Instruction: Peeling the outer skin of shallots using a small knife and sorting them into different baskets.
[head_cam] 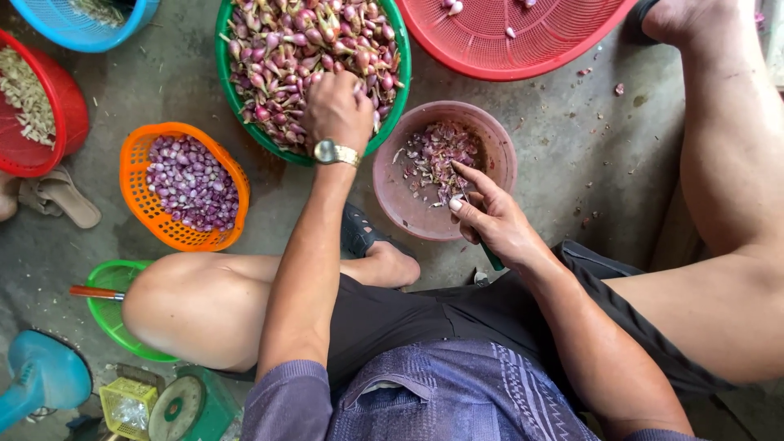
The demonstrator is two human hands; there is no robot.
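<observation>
While left hand grabs shallots — knife; right.

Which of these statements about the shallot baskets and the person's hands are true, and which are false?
1. The left hand reaches into the green basket of unpeeled shallots. True.
2. The right hand rests in the orange basket. False: it is over the pink bowl of peelings.
3. The orange basket holds peeled shallots. True.
4. The wristwatch is on the right wrist. False: it is on the left.
5. The red basket at the top is heaped full. False: it is nearly empty.
</observation>
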